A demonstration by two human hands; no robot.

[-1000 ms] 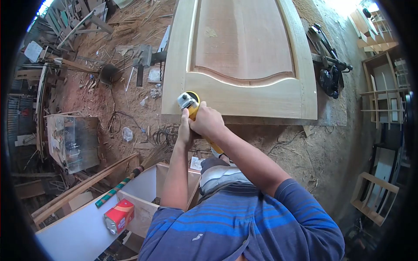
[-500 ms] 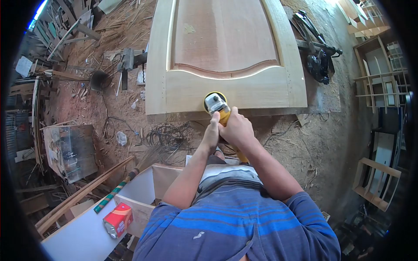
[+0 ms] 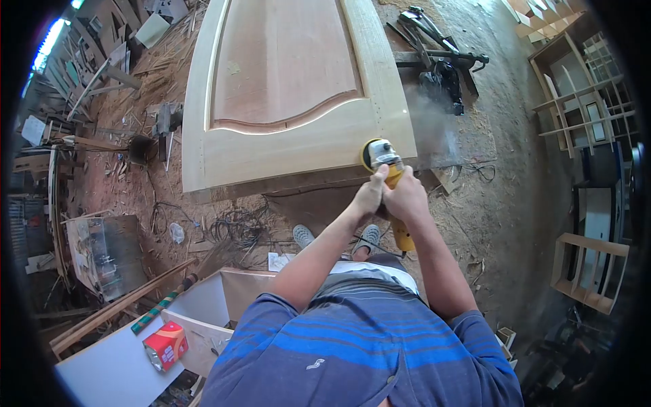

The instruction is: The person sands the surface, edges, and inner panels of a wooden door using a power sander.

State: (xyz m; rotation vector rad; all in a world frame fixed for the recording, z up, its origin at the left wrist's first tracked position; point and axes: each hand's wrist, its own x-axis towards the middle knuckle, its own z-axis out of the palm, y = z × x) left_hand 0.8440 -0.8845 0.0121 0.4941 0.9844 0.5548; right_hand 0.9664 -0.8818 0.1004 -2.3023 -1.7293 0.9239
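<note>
A yellow angle grinder (image 3: 403, 237) with a silver head is gripped in both hands. Its round disc meets the bottom rail of a pale wooden door (image 3: 298, 150), near the lower right corner. My left hand (image 3: 370, 192) closes round the grinder just behind its head. Wrapped about the yellow body is my right hand (image 3: 408, 197), on the right side. The door lies flat with a curved, reddish recessed panel (image 3: 285, 74). Dust hangs in the air to the right of the disc.
Metal clamps with a black plastic bag (image 3: 444, 87) sit right of the door. A red can (image 3: 165, 346) and a green-striped broom handle (image 3: 163, 306) rest on a white cabinet (image 3: 115, 366) at lower left. Coiled cable (image 3: 237, 227) and wood scraps litter the floor. Wooden frames (image 3: 588, 271) stand at right.
Both hands have carried the grinder right along the bottom rail, from near its middle to the right corner. The view has shifted and turned. Dust now shows beside the door.
</note>
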